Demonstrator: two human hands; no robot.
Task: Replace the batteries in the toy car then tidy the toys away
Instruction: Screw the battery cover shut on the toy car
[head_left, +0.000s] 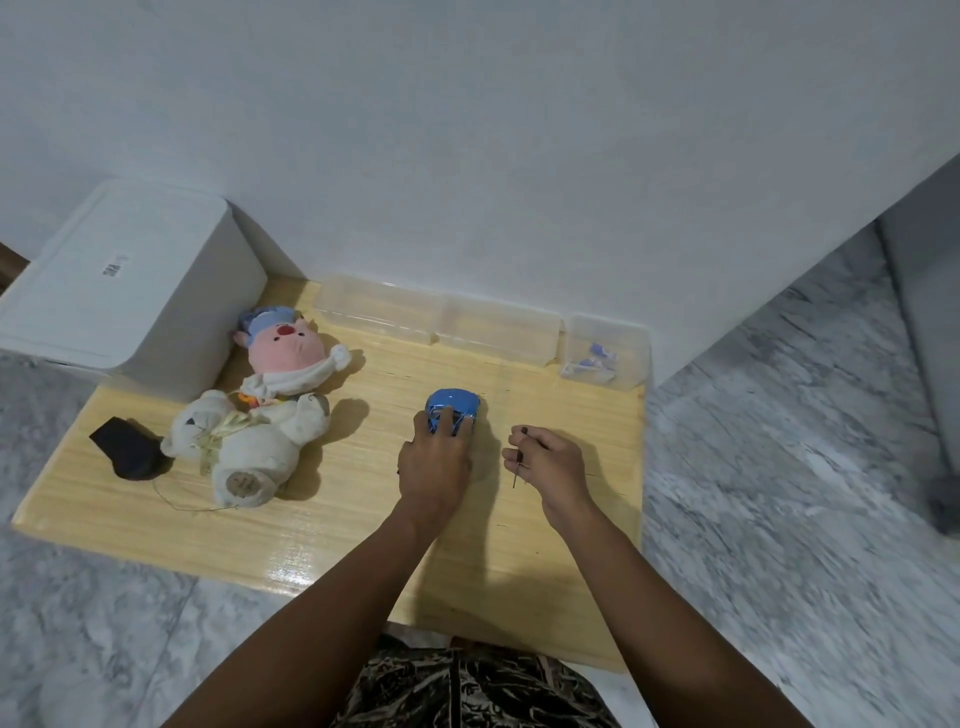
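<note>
A small blue toy car (453, 404) stands on the wooden table (363, 525), a little right of the middle. My left hand (435, 467) reaches over its near end, fingers wrapped on the car. My right hand (548, 460) hovers just right of it, pinched around a thin dark screwdriver (515, 470) whose tip points down towards me. A clear tub (631, 345) at the back right holds small blue and white items, probably batteries (589, 364).
Two plush toys lie left of the car: a pink pig with a blue hat (283, 345) and a white bear (254, 447). A black object (127, 449) sits at the far left. Empty clear bins (436, 317) line the wall. A white lidded box (119, 280) stands at the back left.
</note>
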